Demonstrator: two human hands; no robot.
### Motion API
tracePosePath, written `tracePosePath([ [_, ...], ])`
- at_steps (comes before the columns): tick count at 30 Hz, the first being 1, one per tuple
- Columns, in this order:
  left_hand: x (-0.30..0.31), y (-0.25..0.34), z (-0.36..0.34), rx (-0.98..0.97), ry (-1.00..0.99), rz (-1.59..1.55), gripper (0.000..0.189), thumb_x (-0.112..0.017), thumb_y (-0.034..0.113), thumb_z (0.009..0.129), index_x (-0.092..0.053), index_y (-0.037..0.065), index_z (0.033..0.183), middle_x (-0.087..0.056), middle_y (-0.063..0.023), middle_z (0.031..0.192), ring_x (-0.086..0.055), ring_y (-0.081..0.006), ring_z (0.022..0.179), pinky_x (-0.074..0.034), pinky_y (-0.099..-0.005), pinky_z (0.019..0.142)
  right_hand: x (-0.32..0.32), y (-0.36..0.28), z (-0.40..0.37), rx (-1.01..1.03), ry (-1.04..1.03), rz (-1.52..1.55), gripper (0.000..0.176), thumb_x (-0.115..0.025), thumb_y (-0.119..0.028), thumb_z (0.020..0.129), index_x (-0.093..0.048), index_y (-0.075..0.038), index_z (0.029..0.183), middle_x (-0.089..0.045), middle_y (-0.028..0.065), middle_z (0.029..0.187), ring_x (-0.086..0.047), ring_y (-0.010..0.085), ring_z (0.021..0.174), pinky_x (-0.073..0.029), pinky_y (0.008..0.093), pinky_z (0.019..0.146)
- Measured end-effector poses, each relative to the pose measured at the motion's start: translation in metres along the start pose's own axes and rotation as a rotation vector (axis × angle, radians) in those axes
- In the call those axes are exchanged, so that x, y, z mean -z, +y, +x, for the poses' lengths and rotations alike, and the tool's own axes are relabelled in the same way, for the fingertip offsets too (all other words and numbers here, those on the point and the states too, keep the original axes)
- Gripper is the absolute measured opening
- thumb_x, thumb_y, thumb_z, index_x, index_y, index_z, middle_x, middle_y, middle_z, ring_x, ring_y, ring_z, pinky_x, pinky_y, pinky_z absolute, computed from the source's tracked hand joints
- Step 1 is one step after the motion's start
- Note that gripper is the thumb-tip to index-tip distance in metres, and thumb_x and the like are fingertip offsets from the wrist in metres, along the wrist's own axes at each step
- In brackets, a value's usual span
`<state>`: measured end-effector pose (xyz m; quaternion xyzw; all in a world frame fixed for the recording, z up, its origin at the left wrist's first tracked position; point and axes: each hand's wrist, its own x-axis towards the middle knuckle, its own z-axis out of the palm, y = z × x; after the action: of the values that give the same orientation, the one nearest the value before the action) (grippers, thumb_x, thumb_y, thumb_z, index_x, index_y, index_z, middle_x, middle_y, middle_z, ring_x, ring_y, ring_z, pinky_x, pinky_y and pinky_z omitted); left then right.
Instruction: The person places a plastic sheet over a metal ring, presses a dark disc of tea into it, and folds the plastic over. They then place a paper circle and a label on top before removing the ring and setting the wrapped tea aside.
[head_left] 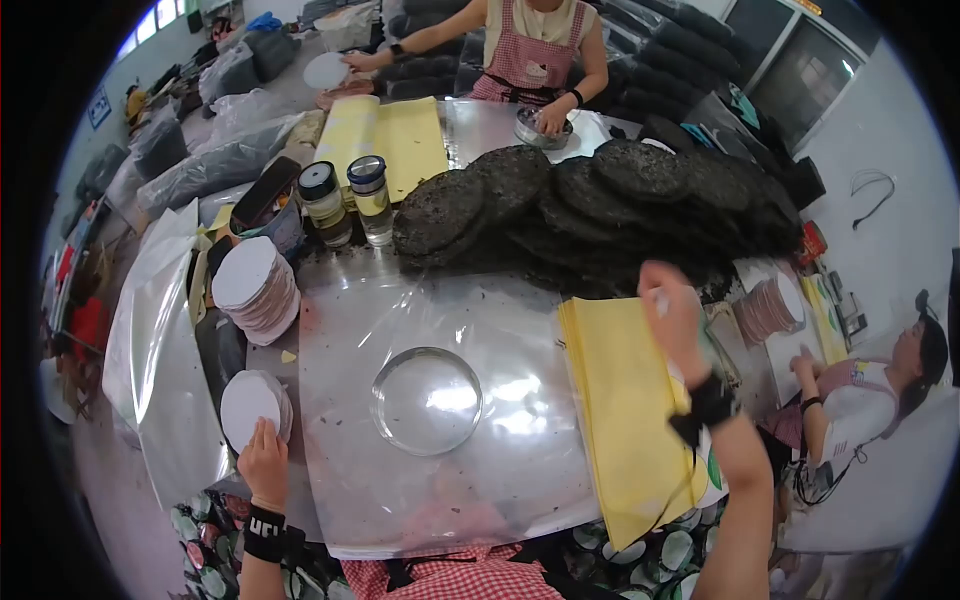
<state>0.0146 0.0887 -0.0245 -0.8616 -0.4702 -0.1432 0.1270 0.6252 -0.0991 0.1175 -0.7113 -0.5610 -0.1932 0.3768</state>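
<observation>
My left hand (264,462) rests on the edge of a short stack of white paper discs (252,408) at the left side of the table. Raised over the far end of the yellow sheets (625,420) is my right hand (672,315), blurred, its fingers curled near the dark cakes; what it holds, if anything, cannot be made out. Between my hands a clear round ring (427,401) lies on the plastic-covered table (345,480). Dark round cakes (600,215) are heaped beyond it. A taller stack of white discs (256,290) stands farther up on the left.
Two lidded jars (326,205) (371,200) stand behind the ring. Across the table a co-worker (530,50) holds a white disc (326,71) and touches a metal ring (543,128). Another person (865,390) is at the right, near more discs (770,308).
</observation>
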Motion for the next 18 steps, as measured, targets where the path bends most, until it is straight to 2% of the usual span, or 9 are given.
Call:
tracePosePath([
  [2, 0.008, 0.001, 0.001, 0.018, -0.023, -0.001, 0.035, -0.068, 0.010, 0.083, -0.064, 0.003, 0.117, -0.069, -0.0142, 0.116, -0.070, -0.0306, 0.093, -0.056, -0.0400, 0.076, -0.029, 0.068, 0.066, -0.140, 0.116, -0.032, 0.018, -0.067, -0.011, 0.089, -0.065, -0.002, 0.105, -0.066, 0.0160, 0.106, -0.063, 0.0355, 0.092, -0.051, 0.0401, 0.082],
  [3, 0.013, 0.002, 0.004, 0.002, -0.007, -0.048, 0.033, -0.069, 0.011, 0.083, -0.065, 0.004, 0.115, -0.071, -0.0137, 0.111, -0.070, -0.0306, 0.088, -0.055, -0.0398, 0.074, -0.042, 0.105, 0.093, 0.024, 0.207, -0.252, 0.027, -0.068, -0.021, 0.090, -0.065, -0.001, 0.109, -0.065, 0.0168, 0.111, -0.062, 0.0351, 0.100, -0.048, 0.0435, 0.090],
  [4, 0.018, 0.002, 0.006, -0.015, 0.011, -0.095, 0.031, -0.070, 0.013, 0.084, -0.066, 0.005, 0.113, -0.072, -0.0133, 0.106, -0.070, -0.0307, 0.084, -0.055, -0.0397, 0.071, -0.055, 0.127, 0.114, -0.055, 0.315, -0.484, 0.043, -0.068, -0.036, 0.090, -0.064, 0.002, 0.111, -0.065, 0.0185, 0.113, -0.060, 0.0355, 0.107, -0.046, 0.0462, 0.096],
  [5, 0.023, 0.001, 0.008, -0.006, 0.015, -0.076, 0.031, -0.070, 0.013, 0.084, -0.066, 0.005, 0.113, -0.072, -0.0133, 0.106, -0.070, -0.0307, 0.084, -0.055, -0.0397, 0.071, -0.065, 0.141, 0.130, -0.311, 0.365, -0.640, 0.055, -0.067, -0.047, 0.089, -0.065, 0.003, 0.113, -0.065, 0.0202, 0.114, -0.059, 0.0384, 0.108, -0.045, 0.0479, 0.098],
  [7, 0.033, -0.002, 0.012, 0.213, -0.135, -0.391, 0.026, -0.071, 0.016, 0.084, -0.068, 0.004, 0.108, -0.073, -0.0142, 0.096, -0.070, -0.0304, 0.078, -0.054, -0.0388, 0.068, -0.062, 0.142, 0.148, -0.793, 0.053, -0.694, 0.061, -0.069, -0.051, 0.086, -0.067, 0.003, 0.113, -0.066, 0.0225, 0.115, -0.060, 0.0392, 0.112, -0.046, 0.0478, 0.098],
  [9, 0.033, -0.006, 0.013, 0.212, -0.074, -0.429, 0.024, -0.072, 0.018, 0.084, -0.069, 0.003, 0.103, -0.072, -0.0155, 0.089, -0.069, -0.0312, 0.073, -0.053, -0.0382, 0.067, -0.060, 0.154, 0.145, -0.866, -0.123, -0.532, 0.061, -0.073, -0.049, 0.083, -0.069, 0.004, 0.112, -0.066, 0.0250, 0.118, -0.061, 0.0388, 0.115, -0.047, 0.0465, 0.097],
  [12, 0.043, 0.003, 0.025, 0.118, -0.028, -0.316, 0.022, -0.069, 0.009, 0.085, -0.069, 0.004, 0.106, -0.072, -0.0144, 0.089, -0.068, -0.0308, 0.071, -0.053, -0.0379, 0.063, -0.056, 0.163, 0.138, -0.950, -0.105, -0.298, 0.057, -0.080, -0.038, 0.080, -0.068, 0.006, 0.114, -0.064, 0.0271, 0.124, -0.062, 0.0372, 0.115, -0.050, 0.0437, 0.094],
  [15, 0.097, 0.088, 0.046, -0.178, 0.315, -0.235, 0.026, -0.069, -0.001, 0.080, -0.071, 0.006, 0.104, -0.073, -0.0104, 0.094, -0.071, -0.0246, 0.072, -0.054, -0.0353, 0.059, -0.070, 0.231, 0.117, -0.788, 0.406, 0.280, 0.051, -0.081, -0.025, 0.082, -0.062, 0.007, 0.116, -0.069, 0.0170, 0.110, -0.066, 0.0250, 0.097, -0.052, 0.0372, 0.080],
  [18, 0.074, 0.162, 0.051, -0.560, 0.312, -0.611, 0.026, -0.070, 0.006, 0.080, -0.070, 0.006, 0.105, -0.073, -0.0094, 0.104, -0.072, -0.0212, 0.092, -0.057, -0.0309, 0.070, -0.052, 0.105, 0.082, -0.702, 0.558, 0.688, 0.039, -0.078, -0.022, 0.086, -0.057, 0.000, 0.111, -0.061, 0.0050, 0.092, -0.058, 0.0134, 0.083, -0.048, 0.0291, 0.068],
])
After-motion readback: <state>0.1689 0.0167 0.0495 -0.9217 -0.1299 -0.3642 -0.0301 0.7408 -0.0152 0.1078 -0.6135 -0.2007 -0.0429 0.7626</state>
